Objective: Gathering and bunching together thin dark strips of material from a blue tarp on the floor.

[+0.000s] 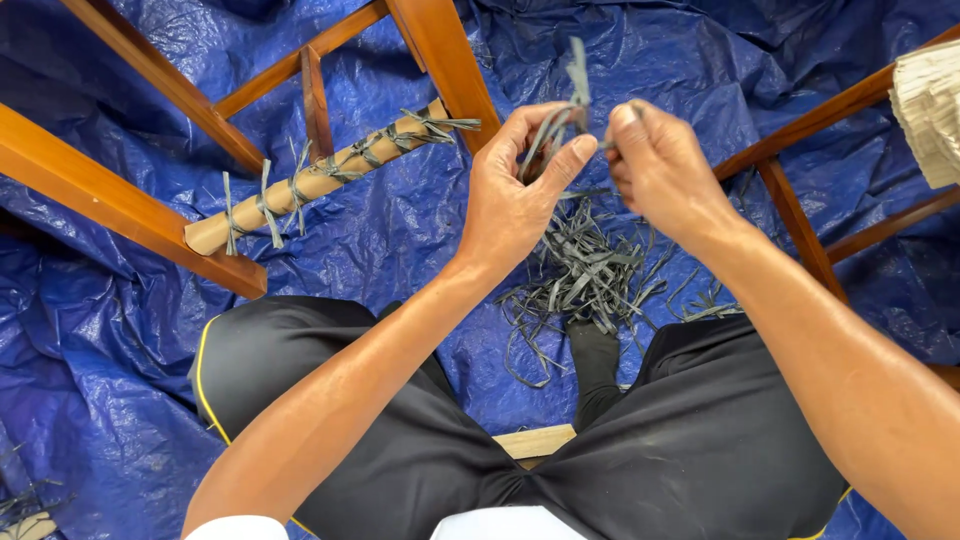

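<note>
The left hand (pixel 515 190) pinches a few flat, dull grey strips (pixel 562 115) between thumb and fingers; the strips are thin, ribbon-like and slightly curled, and 1 end stands up above the fingertips. The right hand (pixel 660 170) is closed just beside it, fingertips together on the same strips, so the bundle sits between the 2 hands, held by both.

Below the hands a loose, tangled pile (pixel 590 275) of the same grey strips lies on a crinkled, glossy blue tarp (pixel 100 400). To the left a pale round rod (pixel 315 180), tied around at several places with knotted grey strips, lies across smooth, varnished reddish wood frame bars (pixel 110 200). A stack of pale ribbed material (pixel 930 110) shows at the upper right edge.
</note>
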